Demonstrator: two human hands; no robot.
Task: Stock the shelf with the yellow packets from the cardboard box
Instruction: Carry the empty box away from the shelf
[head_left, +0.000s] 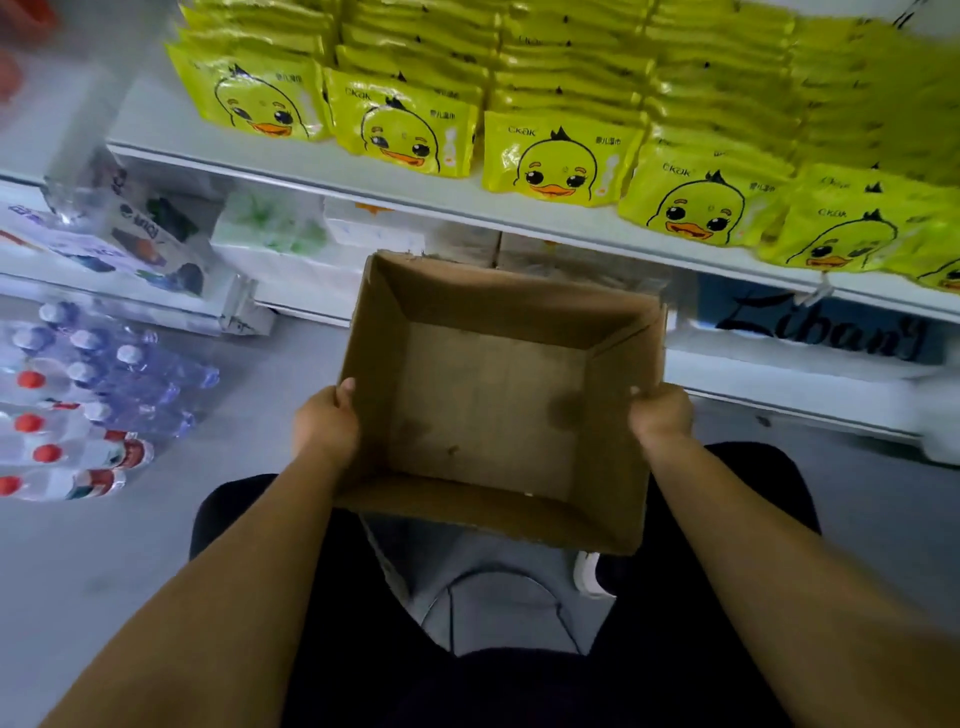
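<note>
since the open brown cardboard box (493, 400) shows a bare floor and the yellow duck-printed packets (558, 161) stand in rows on the white shelf (291, 166), carry it level, with left hand (324, 423) and right hand (660, 415) each gripping an opposite wall, and set it aside.

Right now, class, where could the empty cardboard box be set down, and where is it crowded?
Free: grey floor between the water bottles and the cardboard box. Crowded: the shelf, packed with yellow packets.
</note>
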